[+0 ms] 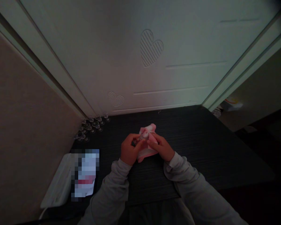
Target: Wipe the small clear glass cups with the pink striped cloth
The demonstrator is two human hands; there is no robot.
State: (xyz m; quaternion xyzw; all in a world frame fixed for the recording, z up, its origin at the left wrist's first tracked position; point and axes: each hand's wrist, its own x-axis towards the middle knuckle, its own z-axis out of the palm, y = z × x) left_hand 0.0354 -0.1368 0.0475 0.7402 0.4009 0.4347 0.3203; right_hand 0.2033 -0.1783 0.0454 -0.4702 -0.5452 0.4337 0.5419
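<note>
A small clear glass (144,136) lies between my two hands, apparently of the same sort as the little stemmed glasses at the back left. My left hand (131,148) is closed round one end of it, thumb and fingers gripping. Pressed against the other end is a pink and white cloth (148,152), which my right hand (162,146) pinches between thumb and fingers. The cloth hangs below the glass and bunches up behind it. Part of the glass is hidden by my fingers and the cloth.
Several small stemmed glasses (91,125) stand in a cluster at the dark table's (189,140) back left corner. A phone with a blurred screen (87,173) lies at the left, beside a white power strip (58,181). A white panel with carved hearts (151,47) rises behind.
</note>
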